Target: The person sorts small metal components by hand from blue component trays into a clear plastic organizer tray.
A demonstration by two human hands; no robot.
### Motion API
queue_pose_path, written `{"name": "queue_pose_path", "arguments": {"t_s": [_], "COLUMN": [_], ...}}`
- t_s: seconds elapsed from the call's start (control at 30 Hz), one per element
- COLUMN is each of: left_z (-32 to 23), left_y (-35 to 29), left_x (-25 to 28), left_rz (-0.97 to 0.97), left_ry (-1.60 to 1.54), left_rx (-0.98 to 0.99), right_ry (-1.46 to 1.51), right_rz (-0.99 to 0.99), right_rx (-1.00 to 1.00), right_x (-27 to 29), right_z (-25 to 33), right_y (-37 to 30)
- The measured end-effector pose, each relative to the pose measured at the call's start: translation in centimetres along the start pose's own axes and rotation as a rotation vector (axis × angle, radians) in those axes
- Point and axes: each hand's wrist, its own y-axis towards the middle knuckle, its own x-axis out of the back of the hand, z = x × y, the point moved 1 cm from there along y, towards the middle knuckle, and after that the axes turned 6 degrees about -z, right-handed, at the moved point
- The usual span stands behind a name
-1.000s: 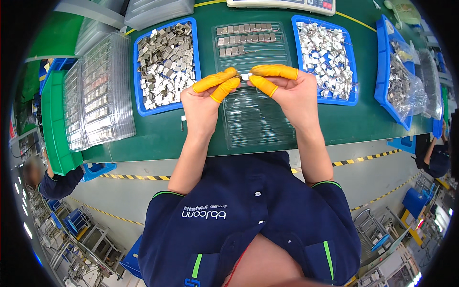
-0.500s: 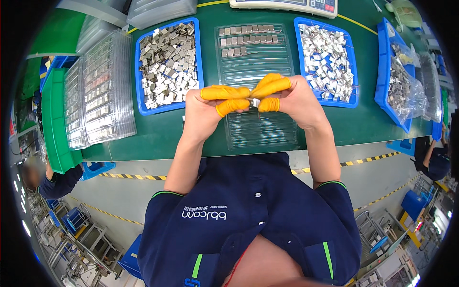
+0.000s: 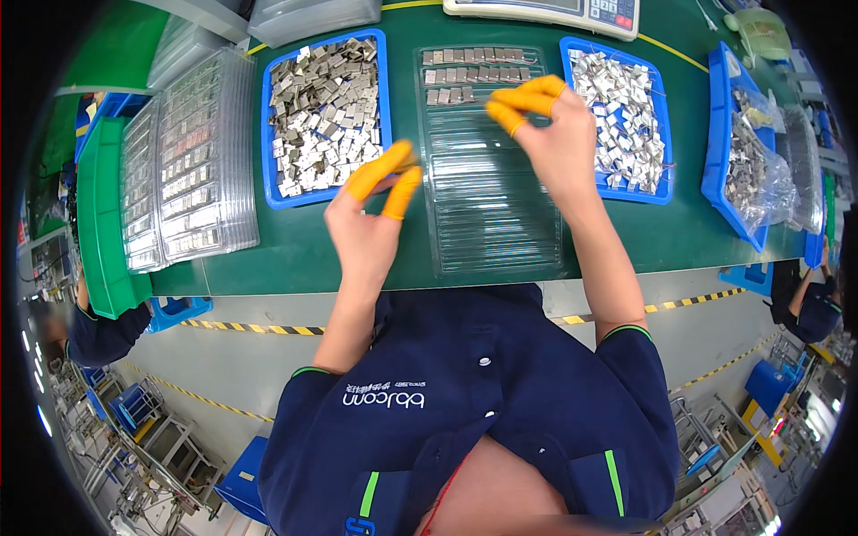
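Observation:
My right hand [image 3: 559, 134], in yellow finger cots, reaches over the clear ribbed tray [image 3: 496, 210]. Its fingertips are pinched together at the end of the third row of small metal pieces [image 3: 450, 96]. What lies between those fingertips is hidden. Lower and to the left, my left hand [image 3: 371, 201] hovers between the tray and a blue bin of metal shells [image 3: 326, 116]. Its yellow-covered thumb and fingers close toward each other, with something dark and small at their tips that I cannot make out. Right of the tray is a blue bin of white pieces with thin leads [image 3: 617, 116].
Stacked clear trays of parts [image 3: 201, 161] stand at the left beside a green bin [image 3: 107, 214]. A scale [image 3: 554, 11] sits at the back. Farther right, another blue bin [image 3: 715, 170] holds parts and plastic bags. Other people are at both outer edges.
My hands were together over the tray with a small metal piece between them. They have parted: the right moved up to the third row, the left moved left.

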Motion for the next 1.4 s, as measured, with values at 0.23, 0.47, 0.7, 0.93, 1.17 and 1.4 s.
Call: {"name": "queue_pose_path", "arguments": {"t_s": [0.23, 0.47, 0.7, 0.93, 1.17, 1.4], "left_z": [3.0, 3.5, 3.6, 2.3, 2.7, 3.9], "left_y": [-3.1, -4.4, -4.4, -2.8, -2.0, -1.9], "left_x": [4.4, 4.7, 5.5, 6.9, 7.4, 7.3], "left_rz": [-0.336, -0.392, -0.312, -0.039, 0.050, -0.194], "left_ry": [0.947, 1.039, 0.907, 1.094, 1.146, 0.206], "left_rx": [-0.375, -0.268, -0.323, -0.510, -0.631, 0.015], "right_ry": [-0.417, -0.292, -0.072, 0.113, 0.123, 0.260], "right_rz": [-0.087, 0.061, 0.021, 0.434, 0.533, 0.648], "right_rx": [0.313, 0.155, 0.115, 0.268, 0.141, -0.019], "right_x": [-2.4, -3.0, -1.3, -1.7, -1.6, -2.2], "right_z": [-1.6, -2.7, -0.6, 4.4, 5.5, 7.5], "right_y": [0.5, 0.4, 0.0, -2.8, -4.0, -4.5]}}
